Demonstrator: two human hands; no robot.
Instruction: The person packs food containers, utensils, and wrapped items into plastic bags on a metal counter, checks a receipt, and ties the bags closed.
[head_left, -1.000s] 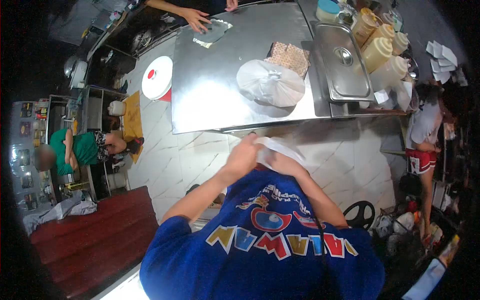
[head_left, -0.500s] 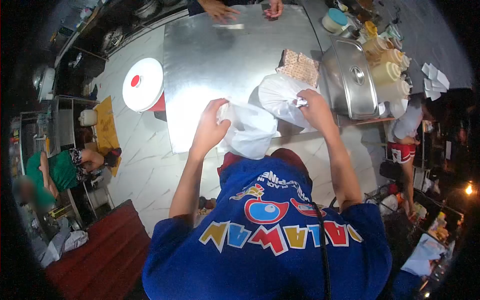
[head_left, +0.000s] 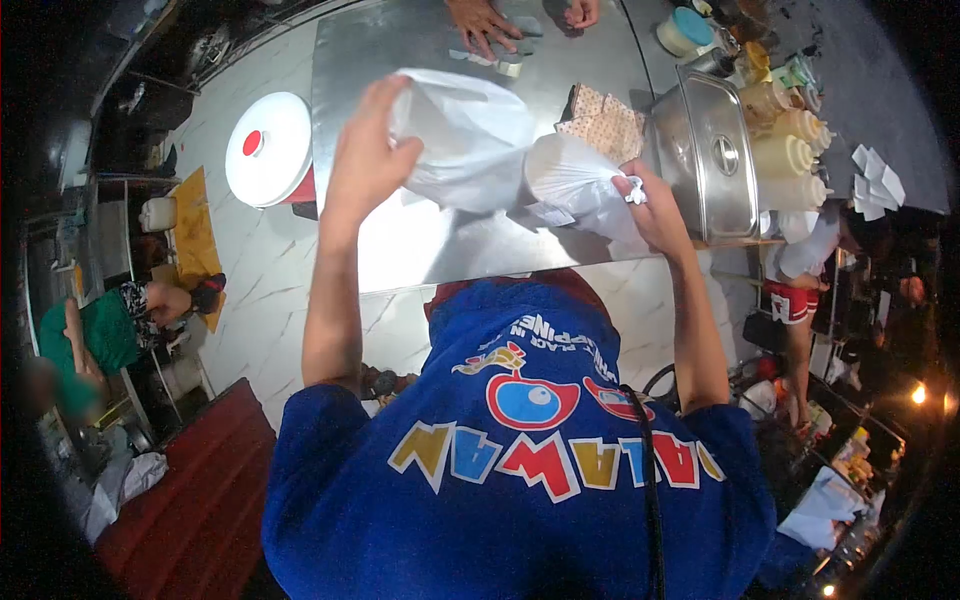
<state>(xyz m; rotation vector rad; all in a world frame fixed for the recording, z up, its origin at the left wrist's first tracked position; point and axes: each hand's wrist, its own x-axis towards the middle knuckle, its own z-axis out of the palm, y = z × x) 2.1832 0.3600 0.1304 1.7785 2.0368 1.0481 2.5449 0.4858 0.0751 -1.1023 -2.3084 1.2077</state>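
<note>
My left hand [head_left: 372,155] grips the rim of a thin white plastic bag [head_left: 465,140], its thumb on the near side. The bag is spread wide above the metal table [head_left: 400,235]. A second white plastic bag [head_left: 572,182], rounded and filled, is in my right hand [head_left: 656,208]. Its gathered, twisted top pokes out between my thumb and fingers. The two bags meet or overlap near the middle; what the filled one contains is hidden. Just behind it lies a brown patterned paper packet [head_left: 603,122].
A lidded steel container [head_left: 722,155] and several sauce bottles [head_left: 785,160] stand on the right. At the left is a white-lidded cooler [head_left: 268,150]. Across the table, another person's hand [head_left: 482,22] rests near small paper-like pieces. Two more people are at the sides.
My left hand has lifted the open bag up and away from me, and the bag has spread wider. The filled bag has shifted slightly. The other person's hand reaches further onto the table.
</note>
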